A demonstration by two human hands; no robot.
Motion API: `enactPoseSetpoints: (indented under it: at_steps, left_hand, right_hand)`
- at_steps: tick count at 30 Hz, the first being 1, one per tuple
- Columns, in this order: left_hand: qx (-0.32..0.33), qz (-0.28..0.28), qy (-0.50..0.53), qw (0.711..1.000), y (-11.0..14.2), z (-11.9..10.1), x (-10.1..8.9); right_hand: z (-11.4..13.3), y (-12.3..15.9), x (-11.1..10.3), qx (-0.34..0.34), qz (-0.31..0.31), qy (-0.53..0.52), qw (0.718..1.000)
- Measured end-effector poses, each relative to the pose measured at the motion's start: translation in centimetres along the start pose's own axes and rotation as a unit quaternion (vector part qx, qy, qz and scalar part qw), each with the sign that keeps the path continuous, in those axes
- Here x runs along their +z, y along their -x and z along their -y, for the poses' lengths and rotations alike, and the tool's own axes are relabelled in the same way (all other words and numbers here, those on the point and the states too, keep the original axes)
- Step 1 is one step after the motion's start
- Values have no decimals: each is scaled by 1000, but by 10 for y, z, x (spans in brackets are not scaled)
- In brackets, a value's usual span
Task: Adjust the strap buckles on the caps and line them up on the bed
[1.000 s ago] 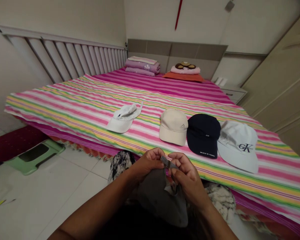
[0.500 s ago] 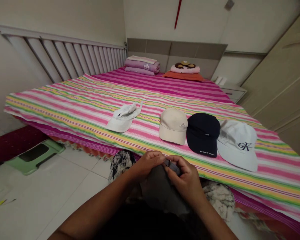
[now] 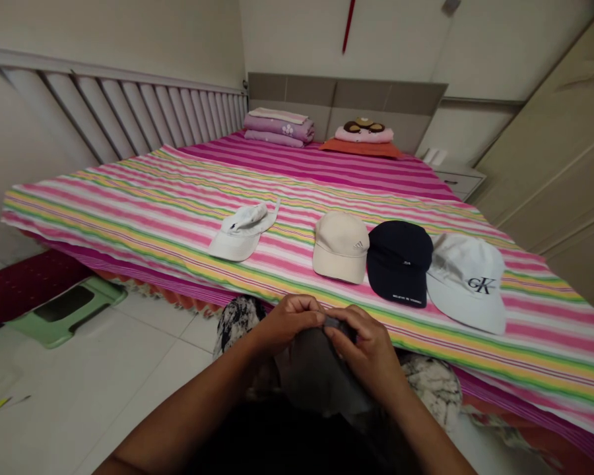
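Close to my body, at the bed's front edge, I hold a dark grey cap (image 3: 317, 376) over my lap. My left hand (image 3: 292, 323) pinches its upper edge between thumb and fingers. From the other side, my right hand (image 3: 363, 343) grips a strap-like band on the same edge, and the two sets of fingertips almost meet. Fingers and shadow hide the strap's details. Beyond my hands, a beige cap (image 3: 341, 247), a black cap (image 3: 400, 264) and a white cap with dark letters (image 3: 468, 284) lie side by side. Farther left is another white cap (image 3: 242, 231), its strap sticking up.
The caps rest on a striped bedspread (image 3: 129, 198). Folded purple bedding (image 3: 277, 128) and a pink pillow (image 3: 363, 135) are by the headboard (image 3: 297, 92). A green stool (image 3: 64, 313) stands on the tiled floor at left. A white nightstand (image 3: 458, 178) is at right.
Both hands stay on the grey cap's strap edge, with fingertips shifted slightly and drawn closer together. The whole view has moved a little; the caps on the bed have stayed put.
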State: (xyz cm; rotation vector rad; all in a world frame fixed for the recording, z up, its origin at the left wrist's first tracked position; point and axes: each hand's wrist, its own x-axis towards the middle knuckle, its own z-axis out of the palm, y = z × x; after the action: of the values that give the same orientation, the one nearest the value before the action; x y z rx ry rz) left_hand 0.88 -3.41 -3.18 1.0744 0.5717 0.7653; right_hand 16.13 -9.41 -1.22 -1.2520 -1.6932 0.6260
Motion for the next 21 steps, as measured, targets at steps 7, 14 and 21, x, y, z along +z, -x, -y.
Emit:
enactPoseSetpoints:
  at_steps: [7, 14, 21]
  left_hand:
    - [-34, 38, 51, 997, -1, -2, 6]
    - [-114, 36, 121, 985, -5, 2, 12]
    - [-149, 51, 122, 980, -6, 3, 10]
  right_hand:
    - [-2, -7, -5, 164, -66, -316, 932]
    - [0, -12, -11, 236, -64, -388, 889]
    - [0, -12, -8, 197, -70, -387, 898]
